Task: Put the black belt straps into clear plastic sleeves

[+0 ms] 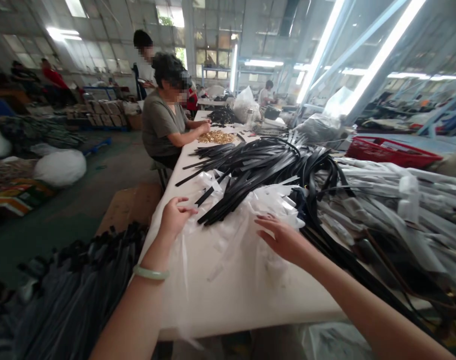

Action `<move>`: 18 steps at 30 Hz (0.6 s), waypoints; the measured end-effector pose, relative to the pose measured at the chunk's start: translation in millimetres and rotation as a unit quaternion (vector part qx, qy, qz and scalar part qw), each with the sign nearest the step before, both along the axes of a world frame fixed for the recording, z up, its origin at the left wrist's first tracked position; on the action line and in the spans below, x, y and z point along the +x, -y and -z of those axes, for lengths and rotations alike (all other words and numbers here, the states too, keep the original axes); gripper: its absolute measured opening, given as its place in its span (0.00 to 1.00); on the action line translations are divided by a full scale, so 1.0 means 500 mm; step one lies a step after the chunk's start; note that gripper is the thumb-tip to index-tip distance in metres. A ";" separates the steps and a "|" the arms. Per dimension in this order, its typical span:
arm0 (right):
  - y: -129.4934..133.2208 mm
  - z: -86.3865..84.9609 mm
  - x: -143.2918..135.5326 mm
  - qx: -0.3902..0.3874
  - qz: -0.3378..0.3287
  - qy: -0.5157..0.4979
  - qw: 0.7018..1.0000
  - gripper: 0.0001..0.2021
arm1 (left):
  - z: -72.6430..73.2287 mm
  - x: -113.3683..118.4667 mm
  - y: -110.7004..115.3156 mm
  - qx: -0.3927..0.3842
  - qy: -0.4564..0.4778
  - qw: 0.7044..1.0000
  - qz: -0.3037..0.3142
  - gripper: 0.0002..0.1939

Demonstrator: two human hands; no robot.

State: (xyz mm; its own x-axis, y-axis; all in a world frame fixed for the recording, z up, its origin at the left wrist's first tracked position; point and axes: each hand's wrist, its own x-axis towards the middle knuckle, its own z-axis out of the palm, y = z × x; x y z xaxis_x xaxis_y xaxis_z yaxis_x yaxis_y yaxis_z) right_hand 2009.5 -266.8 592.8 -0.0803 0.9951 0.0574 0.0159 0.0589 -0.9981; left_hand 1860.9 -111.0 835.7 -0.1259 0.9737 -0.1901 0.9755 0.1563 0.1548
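My left hand (175, 217) is over the left side of the white table, thumb and fingertips closed on a thin translucent plastic strip (185, 270), which hangs down toward the front edge. A pale green bangle (151, 272) circles that wrist. My right hand (282, 240) has its fingers stretched out, beside a heap of crumpled white plastic film (271, 202), perhaps touching it. Just beyond both hands lies a big bundle of flat black straps (246, 175), their cut ends pointing toward me and to the left.
White-wrapped straps (400, 195) cover the right side, with a red basket (393, 151) behind. A co-worker (164, 115) sits at the table's left edge, hands by a pile of gold-coloured metal pieces (217, 137). More dark straps (74, 285) stand low at left, near cardboard (128, 205).
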 end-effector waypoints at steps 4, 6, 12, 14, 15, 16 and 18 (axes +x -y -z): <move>-0.012 -0.087 0.050 0.043 -0.011 0.103 0.994 0.11 | -0.001 0.009 0.004 -0.020 -0.011 1.000 0.017 0.24; -0.060 -0.134 0.049 0.080 -0.018 0.138 0.987 0.10 | 0.002 0.010 0.006 -0.032 -0.008 0.999 0.022 0.22; -0.225 -0.215 -0.047 0.088 -0.027 0.085 0.992 0.12 | -0.005 0.003 0.006 -0.046 0.008 0.999 0.022 0.18; -0.247 -0.214 -0.080 0.095 -0.029 0.069 0.993 0.15 | -0.009 -0.001 0.008 -0.043 0.010 0.999 0.017 0.19; -0.252 -0.208 -0.094 0.100 -0.041 0.063 0.992 0.15 | -0.009 -0.003 0.009 -0.041 0.010 0.999 0.014 0.19; -0.256 -0.199 -0.106 0.106 -0.062 0.065 0.990 0.16 | -0.008 -0.006 0.010 -0.040 0.007 0.999 0.011 0.19; -0.260 -0.175 -0.125 0.126 -0.084 0.064 0.986 0.14 | -0.004 -0.012 0.011 -0.036 -0.001 0.999 0.003 0.19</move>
